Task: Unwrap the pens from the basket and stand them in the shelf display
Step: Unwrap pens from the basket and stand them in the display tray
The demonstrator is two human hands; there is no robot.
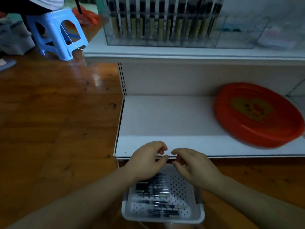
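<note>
Nearest in, white perforated basket [186, 187] sits on the wood floor [49, 113], w/ wrapped pens [156, 195] lying flat across its bottom, mostly left half, dark barrels under clear film. Above its far edge both hands meet: left hand [145, 161] w/ fingers curled, thumb and forefinger tips drawn together; right hand [193, 164] likewise curled, fingertips aimed at the left's. Something thin and pale seems pinched btwn them, prob. a wrapper or a pen end, but too blurred to tell which, so can't say for sure what the grip is clamped on. Forearms bare, coming in from the near corners. Just past the hands, low white shelf [165, 116], flat board w/ a pale front lip, slotted upright at its far-left corner. On the shelf's right side a red oval tray [257, 113] w/ a yellow heart motif lies tilted, far end leaning toward the back panel. Further back, upper white shelf carries a clear acrylic display [165, 22], divided into narrow slots, dark pens standing upright in rows. Far left on the floor, light-blue plastic stool [57, 33], someone seated on it, only dark clothing seen. Red plastic bag [89, 15] behind the stool. Room dim, floor glossy w/ dark knots.
</note>
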